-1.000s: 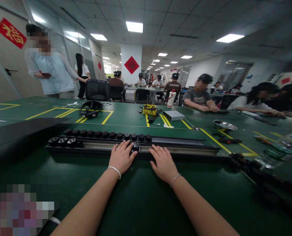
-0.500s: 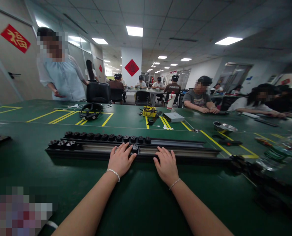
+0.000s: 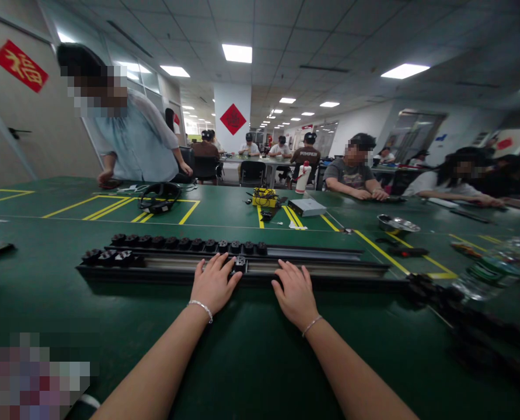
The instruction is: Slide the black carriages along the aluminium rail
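A long black rail (image 3: 321,268) lies across the green table (image 3: 251,361) in front of me. Several small black blocks (image 3: 172,241) sit in a row along its back edge, and a few more (image 3: 106,256) at its left end. My left hand (image 3: 215,283) rests on the rail's near edge, fingers stretched forward, tips touching a single black block (image 3: 241,263) on the rail. My right hand (image 3: 293,290) lies flat just to the right, fingers spread against the rail. Each wrist wears a thin bracelet. Neither hand holds anything.
A headset (image 3: 159,196), a yellow device (image 3: 265,197) and a grey box (image 3: 307,206) lie on the table's far part. A metal bowl (image 3: 393,223) and dark parts (image 3: 461,309) are at the right. A person in a light shirt (image 3: 132,146) leans on the far left edge; several people sit beyond.
My hands have stayed put on the rail. The person in the light shirt has walked right and closer, and now leans onto the table's far edge.
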`<action>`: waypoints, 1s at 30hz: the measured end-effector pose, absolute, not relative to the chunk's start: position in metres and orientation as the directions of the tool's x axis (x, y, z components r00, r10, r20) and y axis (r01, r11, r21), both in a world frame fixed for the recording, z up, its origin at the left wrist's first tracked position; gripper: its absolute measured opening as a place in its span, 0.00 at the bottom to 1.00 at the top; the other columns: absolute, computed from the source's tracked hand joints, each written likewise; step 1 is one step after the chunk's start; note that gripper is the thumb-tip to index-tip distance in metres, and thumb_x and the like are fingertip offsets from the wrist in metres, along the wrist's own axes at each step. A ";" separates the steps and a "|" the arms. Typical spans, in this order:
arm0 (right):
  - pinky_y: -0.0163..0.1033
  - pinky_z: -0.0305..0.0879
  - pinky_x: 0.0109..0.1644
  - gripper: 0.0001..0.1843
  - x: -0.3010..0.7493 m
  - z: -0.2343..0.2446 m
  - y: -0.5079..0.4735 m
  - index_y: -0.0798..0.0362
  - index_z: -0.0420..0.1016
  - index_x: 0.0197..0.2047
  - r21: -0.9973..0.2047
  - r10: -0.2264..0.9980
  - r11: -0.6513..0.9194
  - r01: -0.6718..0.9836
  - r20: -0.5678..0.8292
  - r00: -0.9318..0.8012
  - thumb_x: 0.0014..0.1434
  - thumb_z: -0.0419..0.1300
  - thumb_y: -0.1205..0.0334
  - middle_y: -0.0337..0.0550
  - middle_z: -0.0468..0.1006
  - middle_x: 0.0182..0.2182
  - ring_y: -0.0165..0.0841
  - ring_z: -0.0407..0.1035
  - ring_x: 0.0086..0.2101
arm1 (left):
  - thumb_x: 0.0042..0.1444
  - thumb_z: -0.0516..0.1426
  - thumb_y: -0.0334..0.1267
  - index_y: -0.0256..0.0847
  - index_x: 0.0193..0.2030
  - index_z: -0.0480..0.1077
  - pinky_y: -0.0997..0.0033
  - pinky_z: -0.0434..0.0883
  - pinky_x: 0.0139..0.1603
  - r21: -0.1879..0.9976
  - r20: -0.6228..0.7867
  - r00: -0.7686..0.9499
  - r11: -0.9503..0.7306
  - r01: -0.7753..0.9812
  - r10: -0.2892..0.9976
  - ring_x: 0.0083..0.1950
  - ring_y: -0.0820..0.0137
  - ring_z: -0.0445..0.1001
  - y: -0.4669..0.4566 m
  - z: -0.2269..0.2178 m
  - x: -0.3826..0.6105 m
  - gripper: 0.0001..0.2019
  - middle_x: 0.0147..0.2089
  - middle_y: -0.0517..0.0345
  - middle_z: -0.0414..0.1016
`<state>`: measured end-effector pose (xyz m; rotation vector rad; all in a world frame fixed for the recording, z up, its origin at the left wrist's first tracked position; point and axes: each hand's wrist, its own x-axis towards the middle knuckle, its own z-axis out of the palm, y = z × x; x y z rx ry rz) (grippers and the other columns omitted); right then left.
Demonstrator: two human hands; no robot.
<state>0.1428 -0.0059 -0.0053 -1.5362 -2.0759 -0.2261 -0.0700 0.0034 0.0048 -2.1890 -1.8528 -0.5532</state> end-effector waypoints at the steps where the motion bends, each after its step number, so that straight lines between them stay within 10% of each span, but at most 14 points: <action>1: 0.52 0.41 0.60 0.15 0.143 -0.005 -0.006 0.49 0.70 0.43 -0.183 0.836 0.334 0.925 0.511 -0.200 0.60 0.46 0.57 0.43 0.66 0.54 0.37 0.57 0.55 | 0.58 0.39 0.52 0.50 0.57 0.61 0.52 0.49 0.60 0.073 0.419 0.133 -0.180 0.981 0.898 0.63 0.63 0.55 0.003 0.005 -0.070 0.24 0.61 0.58 0.60; 30: 0.52 0.39 0.61 0.16 0.143 -0.002 -0.008 0.49 0.69 0.44 -0.186 0.842 0.347 0.919 0.494 -0.218 0.60 0.45 0.55 0.43 0.66 0.54 0.37 0.57 0.54 | 0.58 0.39 0.52 0.49 0.57 0.61 0.50 0.48 0.61 0.089 0.431 0.129 -0.185 0.979 0.893 0.63 0.63 0.55 0.003 0.006 -0.065 0.24 0.61 0.59 0.60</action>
